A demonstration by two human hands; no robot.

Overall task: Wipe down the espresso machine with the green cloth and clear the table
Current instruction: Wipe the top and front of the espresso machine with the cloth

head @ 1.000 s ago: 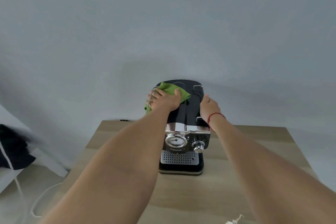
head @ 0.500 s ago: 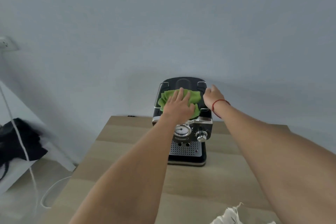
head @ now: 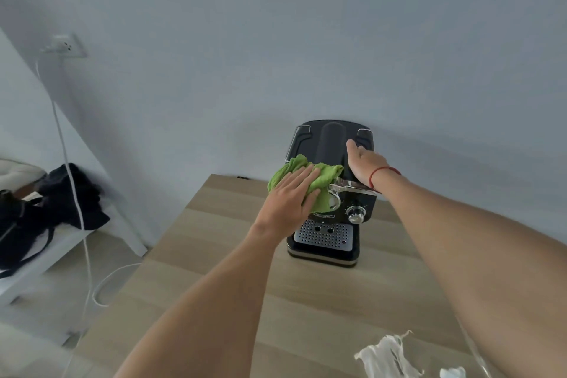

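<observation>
Change: cloth (head: pixel 325 184) and left hand (head: pixel 288 202) have slid from the top of the machine (head: pixel 333 144) to its front left edge, covering the gauge.
Left hand: fingers straight, pressing the cloth against the machine.
Right hand (head: pixel 365 167): fingers relaxed, resting on the top's right side; grasps nothing.
Machine: upright at the far edge of the table (head: pixel 214 239), by the wall.
Drip tray (head: pixel 322 235): perforated grille at the base, below the knob (head: pixel 356 213).
Table, near right: white crumpled scrap (head: pixel 386 356).
Bench, left: black bag (head: pixel 61 199).
</observation>
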